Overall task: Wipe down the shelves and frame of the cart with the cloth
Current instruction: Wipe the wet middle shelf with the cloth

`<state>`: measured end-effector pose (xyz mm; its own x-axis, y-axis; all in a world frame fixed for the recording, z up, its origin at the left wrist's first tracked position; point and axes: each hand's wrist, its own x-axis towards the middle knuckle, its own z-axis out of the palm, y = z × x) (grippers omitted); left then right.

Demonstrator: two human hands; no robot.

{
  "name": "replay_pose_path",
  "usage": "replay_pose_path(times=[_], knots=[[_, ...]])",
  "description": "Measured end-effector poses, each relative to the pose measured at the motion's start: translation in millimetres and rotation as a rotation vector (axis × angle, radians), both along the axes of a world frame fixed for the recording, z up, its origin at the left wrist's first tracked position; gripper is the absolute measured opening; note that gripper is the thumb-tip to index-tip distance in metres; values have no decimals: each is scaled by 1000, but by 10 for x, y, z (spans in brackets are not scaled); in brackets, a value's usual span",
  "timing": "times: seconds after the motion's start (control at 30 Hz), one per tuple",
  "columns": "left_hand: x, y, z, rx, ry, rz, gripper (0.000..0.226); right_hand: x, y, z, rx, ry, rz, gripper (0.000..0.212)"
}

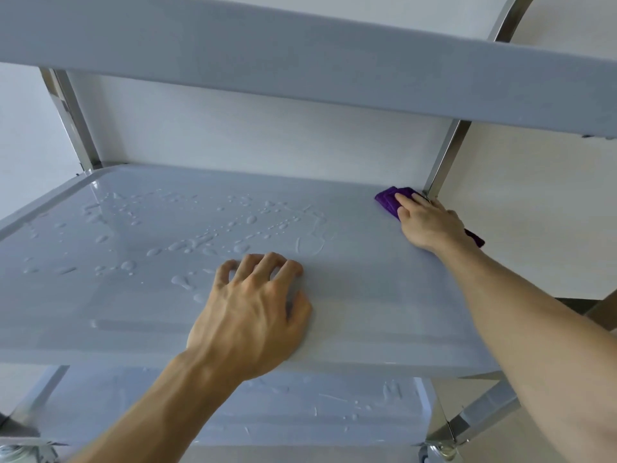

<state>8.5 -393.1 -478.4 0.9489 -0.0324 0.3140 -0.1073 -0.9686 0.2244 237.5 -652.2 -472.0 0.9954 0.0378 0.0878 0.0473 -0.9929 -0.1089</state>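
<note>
1. The right hand (429, 223) lies flat on a folded purple microfibre cloth (389, 202), fingers straight, pressing it onto the far right corner of the middle shelf; a tail of the cloth shows behind the wrist at the shelf's right edge.
2. The left hand (253, 312) rests on the near part of the same shelf, its fingers bent so the tips touch the surface; it holds nothing.
3. The middle shelf (350, 262) is a smooth grey plastic tray with a raised rim. Water droplets (200, 235) are scattered over its left and centre; the area by the cloth looks dry.
4. The cloth lies just beside the shiny metal upright post (444, 158) at the far right corner; a matching post (73, 118) stands at the far left.
5. The grey upper shelf (300, 61) spans overhead. The grey lower shelf (300, 406) beneath also carries streaks of water.
6. A caster wheel (440, 452) shows at the bottom right.
</note>
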Motion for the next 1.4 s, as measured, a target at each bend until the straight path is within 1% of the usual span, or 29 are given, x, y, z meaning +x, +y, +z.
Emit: replay_pose_path(times=[0.1, 0.17, 0.23, 0.33, 0.47, 0.53, 0.6, 0.67, 0.73, 0.8, 0.83, 0.87, 0.93, 1.0, 1.07, 1.2, 1.27, 1.4], knots=[[2, 0, 2, 12, 12, -3, 42, 150, 231, 31, 18, -20, -35, 48], [14, 7, -1, 10, 9, -7, 42, 195, 440, 60, 33, 1, -8, 49], [24, 22, -11, 14, 20, -3, 44, 173, 702, 64, 44, 33, 88, 51], [17, 32, -13, 6, 16, -4, 44, -5, 1032, 57, 49, 62, 293, 50], [1, 30, -4, -20, 5, -18, 43, -407, 1188, 59, 96, 125, 477, 49], [-2, 23, 10, -27, 9, -27, 47, -660, 1204, 75, 210, 181, 515, 48], [-6, 26, 15, -43, 6, -31, 50, -905, 1196, 112, 425, 264, 518, 47], [-6, 40, 1, -83, -27, -34, 47, -1128, 1171, 169, 645, 365, 502, 46], [-2, 43, -19, -136, -86, -21, 37, -1300, 1114, 236, 828, 444, 481, 45], [3, 39, -31, -200, -146, 10, 29, -1395, 994, 296, 1011, 409, 422, 41], [4, 39, -33, -227, -164, 21, 26, -1418, 907, 312, 1057, 336, 384, 38], [6, 39, -31, -244, -171, 24, 25, -1437, 803, 315, 1017, 230, 348, 37], [6, 33, -30, -252, -158, 11, 25, -1496, 547, 248, 770, 32, 287, 37], [3, 35, -21, -238, -124, -1, 26, -1578, 308, 109, 571, -31, 255, 36], [18, 39, 9, -236, -82, 6, 27, -1627, 171, -27, 465, -53, 274, 32], [80, -48, 151, -308, -21, 83, 34, -1624, 176, -91, 440, -106, 261, 32], [186, -220, 246, -339, 57, 94, 41, -1608, 198, -97, 404, -103, 263, 35], [540, -694, 329, -186, 268, 128, 63, -1595, 186, -108, 390, -114, 281, 38]])
